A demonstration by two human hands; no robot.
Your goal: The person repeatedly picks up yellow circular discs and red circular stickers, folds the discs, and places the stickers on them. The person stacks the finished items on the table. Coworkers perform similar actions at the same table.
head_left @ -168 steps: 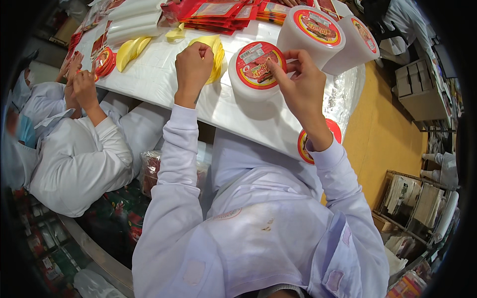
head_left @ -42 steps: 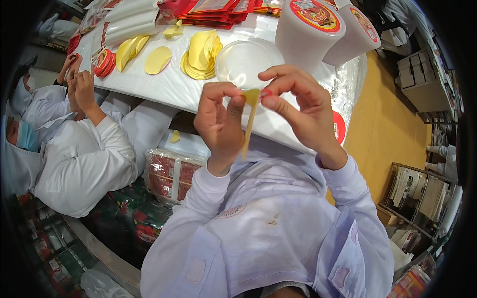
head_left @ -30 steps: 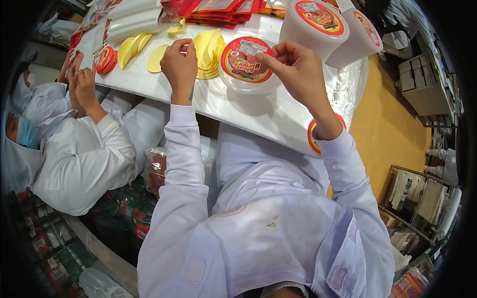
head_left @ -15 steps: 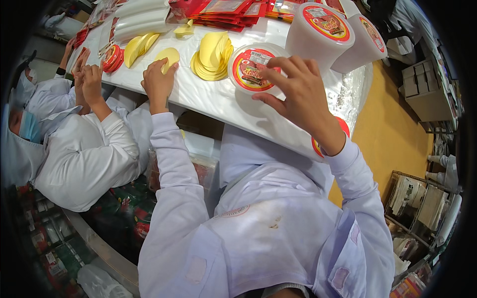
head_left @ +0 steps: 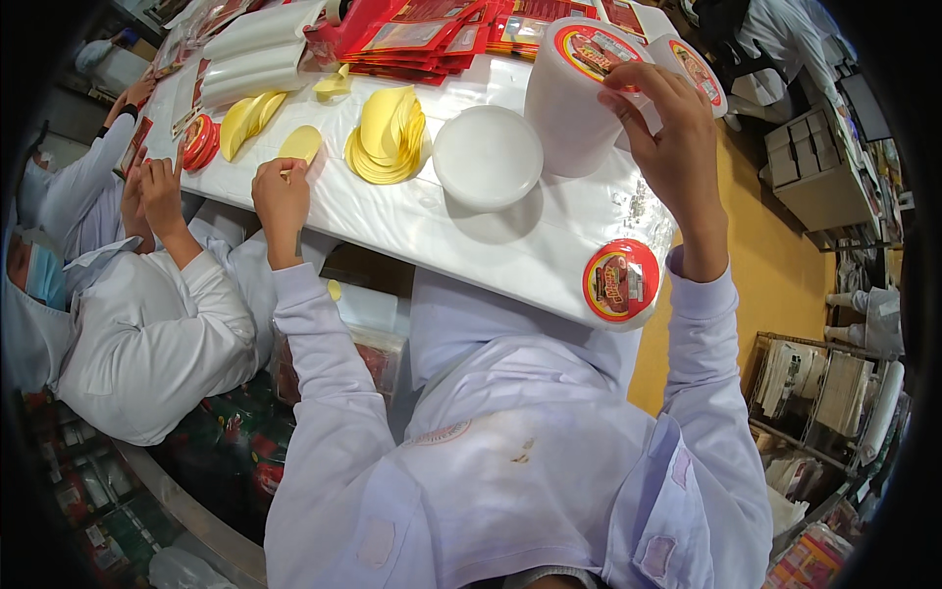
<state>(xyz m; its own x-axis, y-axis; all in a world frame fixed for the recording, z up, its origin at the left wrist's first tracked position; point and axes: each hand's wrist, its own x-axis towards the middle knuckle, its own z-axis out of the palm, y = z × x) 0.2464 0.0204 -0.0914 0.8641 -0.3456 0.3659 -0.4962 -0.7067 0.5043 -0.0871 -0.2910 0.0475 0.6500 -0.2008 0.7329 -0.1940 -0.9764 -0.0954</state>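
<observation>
My right hand (head_left: pixel 672 123) is closed at the edge of a white round lid with a red and yellow label (head_left: pixel 594 49), at the top of a tall stack of lids (head_left: pixel 569 128). My left hand (head_left: pixel 282 196) has its fingers bent together at the near edge of a thin yellow disc (head_left: pixel 300 143) on the table. A plain white lid (head_left: pixel 488 159) lies between my hands. Left of it is a fanned pile of yellow discs (head_left: pixel 385 137). A red round label (head_left: pixel 621 280) sits at the table's near right corner.
Red printed pouches (head_left: pixel 422 39) are piled along the back, beside white rolls (head_left: pixel 255 69). A second lid stack (head_left: pixel 692 74) stands behind the first. To my left, a co-worker in white (head_left: pixel 157 334) sits close, hands near red round labels (head_left: pixel 199 142).
My right hand has moved right and away from me, from the labelled lid on the table to the stack top. A plain lid now shows where the labelled one was.
</observation>
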